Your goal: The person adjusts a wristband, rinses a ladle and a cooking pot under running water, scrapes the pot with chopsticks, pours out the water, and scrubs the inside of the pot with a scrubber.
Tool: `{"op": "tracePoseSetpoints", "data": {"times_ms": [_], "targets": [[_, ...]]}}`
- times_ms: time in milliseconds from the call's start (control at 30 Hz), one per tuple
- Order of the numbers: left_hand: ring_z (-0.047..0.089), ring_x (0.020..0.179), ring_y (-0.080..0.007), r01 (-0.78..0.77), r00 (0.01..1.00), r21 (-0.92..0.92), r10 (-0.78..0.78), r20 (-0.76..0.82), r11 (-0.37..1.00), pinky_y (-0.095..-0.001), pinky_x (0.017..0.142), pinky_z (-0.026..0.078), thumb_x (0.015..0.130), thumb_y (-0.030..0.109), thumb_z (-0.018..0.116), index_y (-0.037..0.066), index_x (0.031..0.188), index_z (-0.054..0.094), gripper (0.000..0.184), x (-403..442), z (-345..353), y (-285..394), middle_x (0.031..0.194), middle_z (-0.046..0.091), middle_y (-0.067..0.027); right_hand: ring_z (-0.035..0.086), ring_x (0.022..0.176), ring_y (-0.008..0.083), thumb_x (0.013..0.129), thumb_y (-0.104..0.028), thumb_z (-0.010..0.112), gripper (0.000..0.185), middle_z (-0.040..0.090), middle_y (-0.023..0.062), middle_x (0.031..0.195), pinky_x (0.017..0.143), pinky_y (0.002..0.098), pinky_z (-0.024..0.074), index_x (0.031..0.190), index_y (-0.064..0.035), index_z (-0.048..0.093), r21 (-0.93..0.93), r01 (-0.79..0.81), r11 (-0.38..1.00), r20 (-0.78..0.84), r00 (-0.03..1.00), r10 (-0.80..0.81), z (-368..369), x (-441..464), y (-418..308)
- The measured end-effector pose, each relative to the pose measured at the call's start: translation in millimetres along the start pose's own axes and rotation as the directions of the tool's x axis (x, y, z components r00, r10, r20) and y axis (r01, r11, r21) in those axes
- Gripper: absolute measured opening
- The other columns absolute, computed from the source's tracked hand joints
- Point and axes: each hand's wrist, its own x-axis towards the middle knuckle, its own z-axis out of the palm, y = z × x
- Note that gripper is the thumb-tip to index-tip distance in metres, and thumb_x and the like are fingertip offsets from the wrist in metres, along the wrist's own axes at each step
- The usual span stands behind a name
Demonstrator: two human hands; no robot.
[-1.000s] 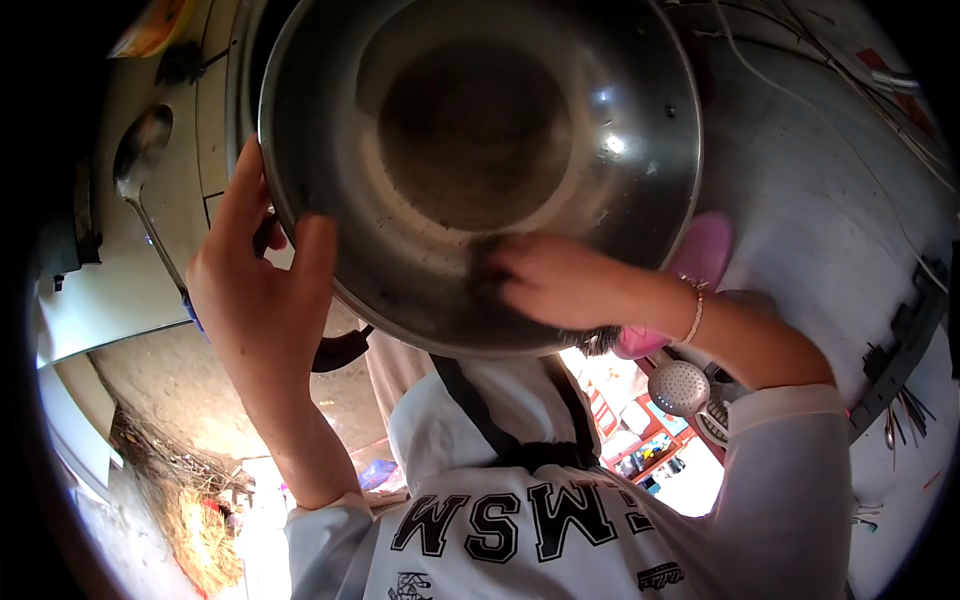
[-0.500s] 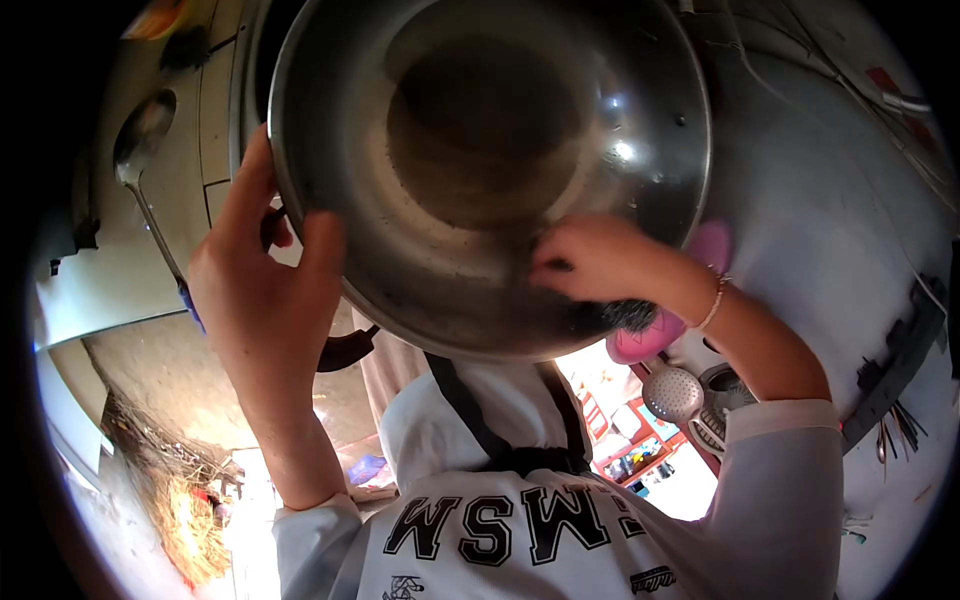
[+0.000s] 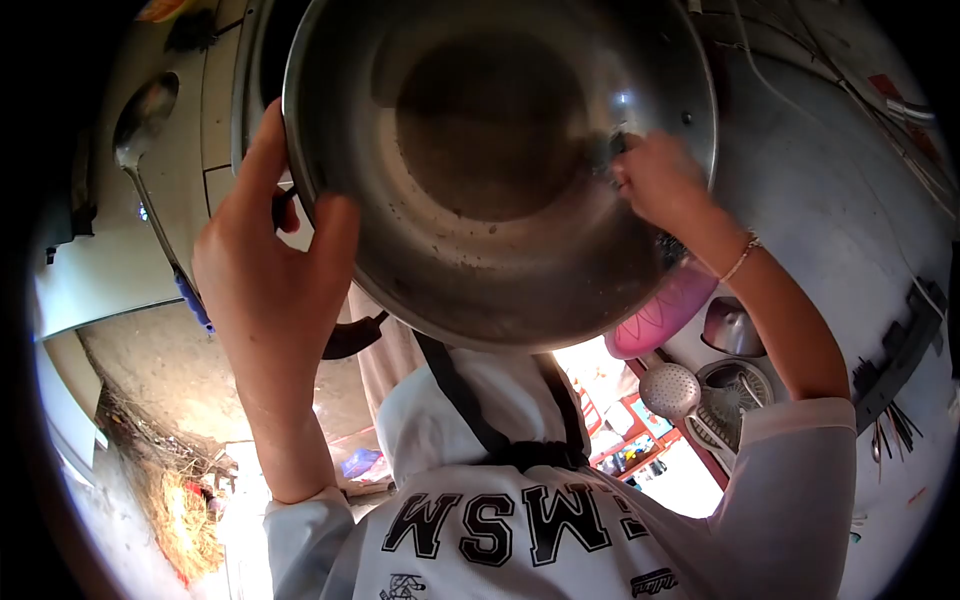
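Observation:
A large round steel wok is held tilted with its inside facing me. My left hand is closed on its left edge, thumb in front and fingers around the rim by a dark side handle. My right hand is inside the wok, against the right wall, slightly blurred. Its fingers are pressed round a small dark scouring pad, only partly visible. Dark specks and a brownish ring mark the wok's inner surface. A dark curved handle sticks out beneath the lower left rim.
A ladle with a blue handle end lies on the counter at left. Below the wok's right side are a pink plastic item, a perforated skimmer and a metal bowl. Cables run at the upper right.
My right hand has moved up and right across the wok's inner wall with the pad. The wok has shifted slightly right, and my left hand keeps its hold on the rim.

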Motion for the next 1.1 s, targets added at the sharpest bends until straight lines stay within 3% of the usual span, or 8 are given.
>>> {"op": "tracePoseSetpoints", "data": {"times_ms": [133, 267, 367, 433, 500, 767, 967, 1100], "targets": [[0.048, 0.047, -0.0154, 0.065, 0.998, 0.076, -0.066, 0.020, 0.995, -0.0269, 0.050, 0.042, 0.072, 0.009, 0.059, 0.007, 0.122, 0.053, 0.051, 1, 0, 10, 0.074, 0.063, -0.0069, 0.060, 0.066, 0.0320, 0.062, -0.013, 0.063, 0.008, 0.061, 0.0121, 0.066, 0.065, 0.0396, 0.0488, 0.068, -0.0080, 0.063, 0.389, -0.024, 0.921, 0.256, 0.963, -0.082, 10, -14, -45], [0.042, 0.051, -0.0058, 0.043, 0.999, 0.183, -0.046, 0.014, 0.982, -0.0218, 0.048, 0.036, 0.079, 0.003, 0.054, 0.012, 0.132, 0.045, 0.054, 1, -1, 11, 0.074, 0.060, -0.0040, 0.062, 0.069, 0.0254, 0.069, -0.015, 0.063, 0.009, 0.062, 0.0104, 0.070, 0.063, 0.0356, 0.0470, 0.072, -0.0057, 0.062, 0.849, 0.043, 0.526, 0.071, 0.978, -0.194, -37, -19, -108], [0.047, 0.047, -0.0141, 0.051, 0.998, 0.236, -0.060, 0.032, 0.970, -0.0282, 0.047, 0.039, 0.080, 0.008, 0.056, 0.010, 0.126, 0.049, 0.047, 3, 0, 12, 0.064, 0.057, -0.0073, 0.063, 0.067, 0.0208, 0.068, -0.016, 0.066, 0.011, 0.063, 0.0094, 0.070, 0.062, 0.0337, 0.0475, 0.073, -0.0062, 0.064, 0.780, -0.177, 0.600, 0.365, 0.908, -0.207, -17, -22, -63], [0.051, 0.043, -0.0209, 0.081, 0.996, 0.257, -0.085, 0.005, 0.963, -0.0331, 0.047, 0.041, 0.079, 0.011, 0.059, 0.007, 0.120, 0.054, 0.041, 3, 2, 13, 0.056, 0.055, -0.0093, 0.063, 0.067, 0.0274, 0.067, -0.013, 0.064, 0.009, 0.062, 0.0126, 0.065, 0.061, 0.0351, 0.0501, 0.072, -0.0065, 0.065, 0.337, -0.026, 0.941, 0.196, 0.980, -0.044, -18, -29, -32], [0.050, 0.042, -0.0210, 0.097, 0.995, 0.229, -0.096, -0.013, 0.969, -0.0335, 0.046, 0.039, 0.082, 0.014, 0.059, 0.004, 0.114, 0.056, 0.034, 3, 2, 16, 0.051, 0.052, -0.0081, 0.062, 0.067, 0.0306, 0.066, -0.012, 0.062, 0.007, 0.060, 0.0144, 0.064, 0.061, 0.0380, 0.0496, 0.069, -0.0061, 0.063, 0.484, -0.057, 0.873, 0.332, 0.935, -0.122, -34, -32, -42], [0.051, 0.043, -0.0222, 0.117, 0.993, 0.277, -0.115, -0.024, 0.954, -0.0332, 0.045, 0.039, 0.084, 0.018, 0.058, 0.002, 0.105, 0.058, 0.027, 5, 3, 15, 0.049, 0.051, -0.0081, 0.062, 0.066, 0.0307, 0.069, -0.015, 0.061, 0.012, 0.060, 0.0148, 0.066, 0.060, 0.0358, 0.0472, 0.072, -0.0035, 0.063, 0.929, 0.000, 0.370, 0.036, 0.995, -0.091, -35, -12, -122], [0.053, 0.047, -0.0235, 0.150, 0.987, 0.327, -0.158, -0.001, 0.933, -0.0345, 0.048, 0.040, 0.084, 0.021, 0.058, 0.001, 0.105, 0.058, 0.028, 5, 4, 14, 0.051, 0.052, -0.0089, 0.060, 0.062, 0.0209, 0.071, -0.016, 0.063, 0.014, 0.061, 0.0127, 0.066, 0.059, 0.0329, 0.0464, 0.073, -0.0026, 0.063, 0.532, -0.051, 0.845, 0.296, 0.946, -0.130, -41, -39, -61], [0.053, 0.048, -0.0237, 0.179, 0.983, 0.341, -0.182, -0.023, 0.923, -0.0351, 0.050, 0.040, 0.085, 0.022, 0.058, 0.001, 0.105, 0.058, 0.029, 5, 5, 16, 0.053, 0.053, -0.0093, 0.057, 0.060, 0.0142, 0.073, -0.015, 0.062, 0.014, 0.060, 0.0099, 0.064, 0.060, 0.0302, 0.0455, 0.072, -0.0013, 0.061, 0.943, 0.011, 0.332, 0.087, 0.956, -0.280, -48, -21, -108]]}}
